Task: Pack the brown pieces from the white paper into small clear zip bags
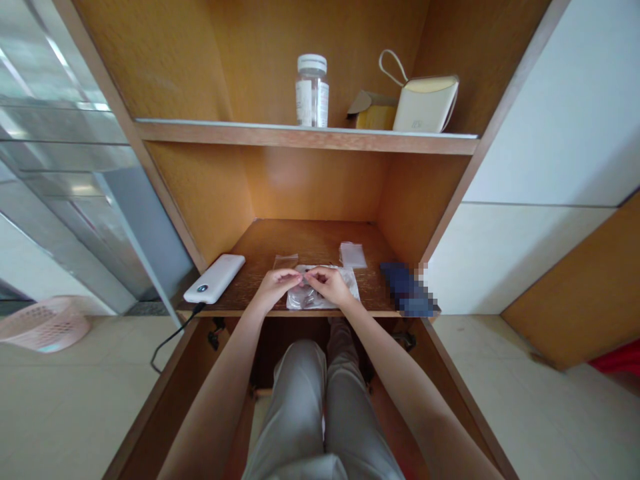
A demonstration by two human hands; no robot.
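Observation:
My left hand [279,285] and my right hand [327,283] meet over a clear plastic bag [323,299] that lies near the front edge of the wooden shelf. The fingertips of both hands are pinched close together around something small, too small to make out. Several dull, clear or greyish pieces show in or on the bag under my fingers. Just behind my left hand lies a small clear zip bag [286,261]. Farther back, to the right of my right hand, is a stack of small whitish zip bags [353,255].
A white power bank [215,279] with a black cable [173,337] lies at the shelf's left. A dark blue item [407,287], partly blurred out, lies at the right edge. Above stand a bottle [312,93], a cardboard box [373,112] and a cream case [425,105]. Cabinet doors flank my legs.

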